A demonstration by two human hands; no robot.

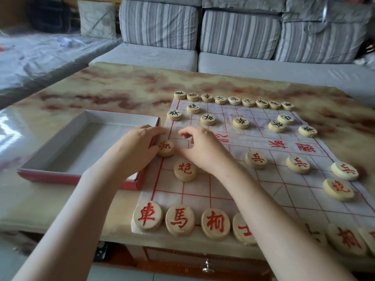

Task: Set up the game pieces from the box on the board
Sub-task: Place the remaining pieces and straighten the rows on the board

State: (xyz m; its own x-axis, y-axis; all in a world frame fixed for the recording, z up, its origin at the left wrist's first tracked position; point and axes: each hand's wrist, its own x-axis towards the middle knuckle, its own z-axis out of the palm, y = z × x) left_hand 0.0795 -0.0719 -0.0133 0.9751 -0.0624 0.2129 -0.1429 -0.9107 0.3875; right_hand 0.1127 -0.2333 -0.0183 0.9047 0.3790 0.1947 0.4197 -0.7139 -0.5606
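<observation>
A white cloth board (253, 187) with red lines lies on the table. Black-lettered wooden discs (241, 122) fill its far rows, and red-lettered discs (147, 219) line the near edge. At the board's left edge my left hand (140, 145) curls round a red soldier disc (165, 148) lying on the cloth. My right hand (203, 149) hovers just right of that disc with its fingers curled down over the board, and what lies under the palm is hidden. A red cannon disc (184, 169) sits just below both hands.
A shallow red-and-white box (60, 176) lies left of the board with no pieces showing inside. Red soldier and cannon discs (298, 164) stand on the right half. A striped sofa (239, 33) is behind the marbled table (121, 88).
</observation>
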